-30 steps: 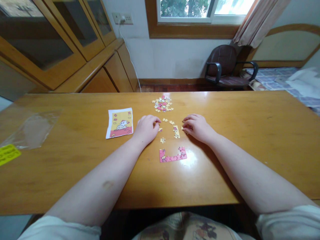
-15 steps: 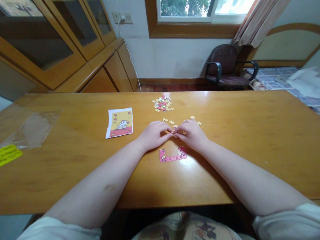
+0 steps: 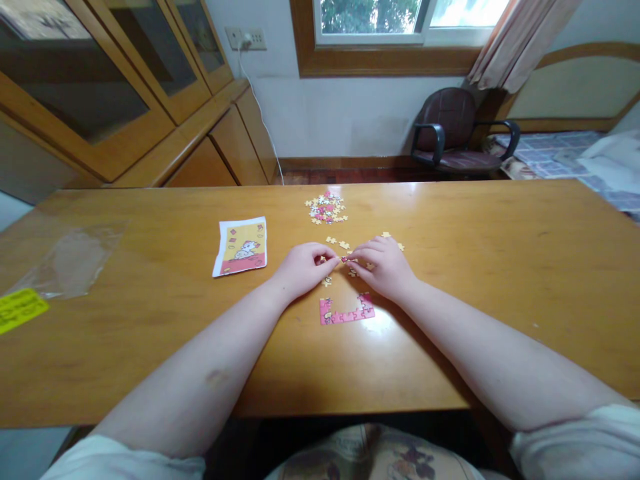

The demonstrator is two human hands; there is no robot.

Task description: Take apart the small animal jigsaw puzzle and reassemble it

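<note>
My left hand [image 3: 303, 269] and my right hand [image 3: 383, 265] meet at the middle of the wooden table [image 3: 450, 320], fingertips almost touching. Both are pinched on small puzzle pieces [image 3: 345, 259] held between them. Just in front of the hands lies a pink L-shaped joined section of puzzle [image 3: 346, 311]. One loose piece [image 3: 327, 282] lies by my left hand. A few more loose pieces [image 3: 337, 242] lie just beyond the fingers, and a heap of pieces [image 3: 326, 207] sits farther back.
A reference picture card [image 3: 241, 245] lies left of my left hand. A clear plastic bag [image 3: 70, 257] and a yellow label [image 3: 20, 309] are at the table's left end. Behind the table are wooden cabinets [image 3: 125, 100] and a dark armchair [image 3: 450, 137].
The hands were apart on the table, then came together at the centre. The small joined strip that lay between them is now under or in the fingers.
</note>
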